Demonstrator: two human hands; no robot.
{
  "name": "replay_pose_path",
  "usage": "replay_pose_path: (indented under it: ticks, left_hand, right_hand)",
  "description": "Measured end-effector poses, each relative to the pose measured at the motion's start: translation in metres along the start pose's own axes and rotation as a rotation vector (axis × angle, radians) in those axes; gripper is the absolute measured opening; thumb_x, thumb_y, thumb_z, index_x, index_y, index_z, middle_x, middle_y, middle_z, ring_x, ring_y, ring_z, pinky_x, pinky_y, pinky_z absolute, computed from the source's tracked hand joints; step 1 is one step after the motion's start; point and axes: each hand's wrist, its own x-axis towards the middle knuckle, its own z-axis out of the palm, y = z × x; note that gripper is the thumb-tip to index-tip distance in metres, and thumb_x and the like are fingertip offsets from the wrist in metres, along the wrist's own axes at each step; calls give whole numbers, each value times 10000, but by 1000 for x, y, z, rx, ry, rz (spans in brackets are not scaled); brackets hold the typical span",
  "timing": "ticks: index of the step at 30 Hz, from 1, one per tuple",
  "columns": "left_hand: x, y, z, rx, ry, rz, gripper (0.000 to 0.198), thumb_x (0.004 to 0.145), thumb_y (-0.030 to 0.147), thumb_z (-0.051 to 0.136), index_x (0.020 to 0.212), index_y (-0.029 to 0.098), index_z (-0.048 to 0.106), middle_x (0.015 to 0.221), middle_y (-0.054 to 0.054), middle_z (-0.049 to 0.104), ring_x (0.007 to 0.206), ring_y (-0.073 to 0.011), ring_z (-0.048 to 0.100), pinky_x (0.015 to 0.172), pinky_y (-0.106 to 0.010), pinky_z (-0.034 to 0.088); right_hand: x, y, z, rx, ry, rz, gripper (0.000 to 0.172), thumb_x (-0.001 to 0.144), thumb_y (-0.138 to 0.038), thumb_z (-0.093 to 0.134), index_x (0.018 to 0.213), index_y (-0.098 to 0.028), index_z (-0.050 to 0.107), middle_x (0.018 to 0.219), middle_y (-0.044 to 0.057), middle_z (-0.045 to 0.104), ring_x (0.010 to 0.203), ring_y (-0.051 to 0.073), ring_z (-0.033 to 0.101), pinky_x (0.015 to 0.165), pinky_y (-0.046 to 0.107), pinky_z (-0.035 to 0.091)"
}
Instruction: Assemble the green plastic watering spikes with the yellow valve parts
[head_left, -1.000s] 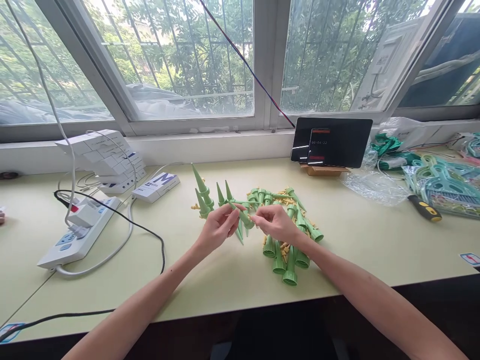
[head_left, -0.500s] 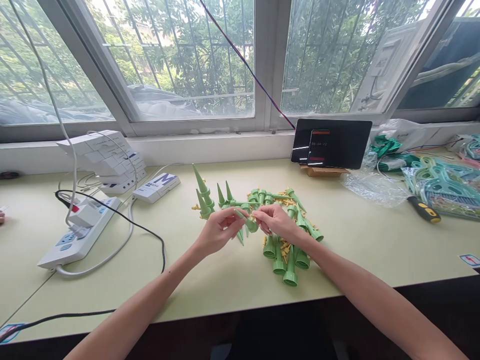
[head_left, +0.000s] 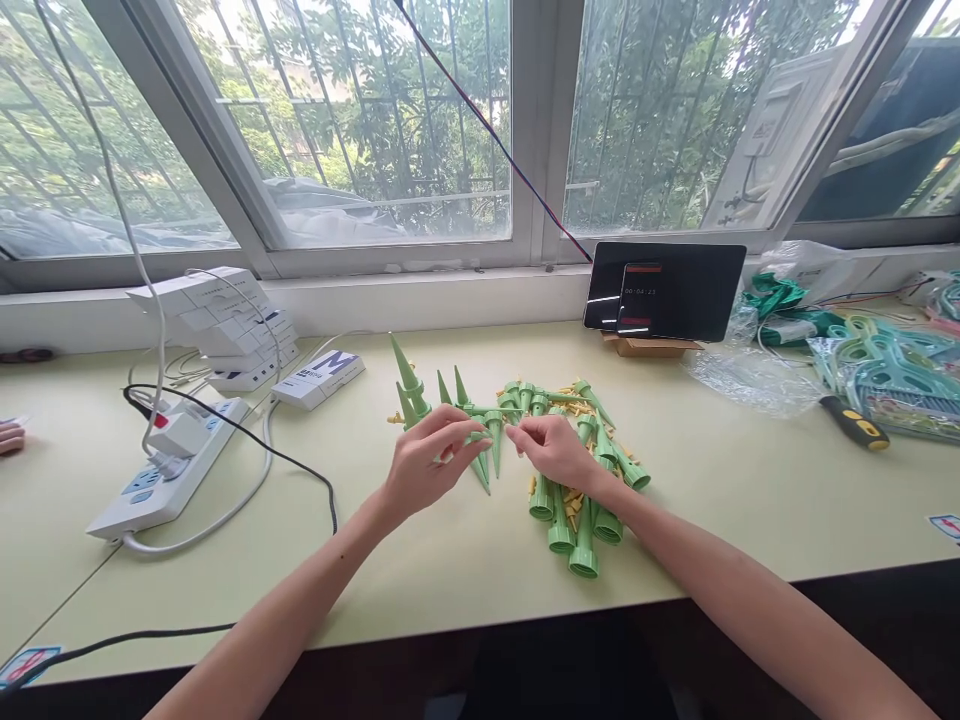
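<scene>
My left hand (head_left: 424,465) pinches a green plastic spike (head_left: 491,432) near its top, the cone pointing down over the desk. My right hand (head_left: 551,450) is closed in a pinch right beside that spike, on something too small to make out. Under and behind my right hand lies a heap of green spikes (head_left: 581,500) mixed with small yellow pieces (head_left: 571,497). Several finished spikes (head_left: 409,385) stand upright just behind my left hand.
A white power strip (head_left: 161,480) with cables lies at the left, white boxes (head_left: 217,320) behind it. A tablet (head_left: 664,290) leans at the window. Plastic bags and teal parts (head_left: 885,370) and a yellow-handled tool (head_left: 855,423) sit at the right. Another person's hand (head_left: 9,437) shows at the far left.
The spike in my left hand has turned from lying sideways to pointing straight down. Both hands stayed close together over the heap.
</scene>
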Motion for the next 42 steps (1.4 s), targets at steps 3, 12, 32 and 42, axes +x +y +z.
replay_pose_path:
  ticks: [3,12,32,42]
  left_hand:
    - [4,-4,-10,114,167,64,20,822,225,690,820,207,698,777,-35,656,552,-94,544,485,-230,453]
    - [26,-29,-39,193,860,85,173,820,290,674,751,155,591,746,-30,629,570,-119,579,449,-245,475]
    - [41,-27,-45,-119,875,80,316,918,416,595,846,109,587,768,-41,613,708,-135,643,704,-339,547]
    - [33,-2,-23,-462,602,-99,238,950,381,546,891,152,571,843,-43,595,730,-152,659,623,-306,586]
  right_hand:
    - [-1,3,2,-45,-21,-53,486,944,-444,471,543,-186,376,498,-50,330,479,86,298,496,248,260]
    - [-2,5,2,-115,-72,-127,457,969,-382,432,584,-192,275,528,-61,237,487,83,222,505,249,227]
    - [-2,3,0,-159,-92,-149,442,979,-340,426,598,-193,257,528,-64,228,490,85,210,511,244,219]
    - [-2,4,-1,-155,-76,-165,448,977,-338,427,591,-192,253,524,-62,230,484,84,210,503,246,215]
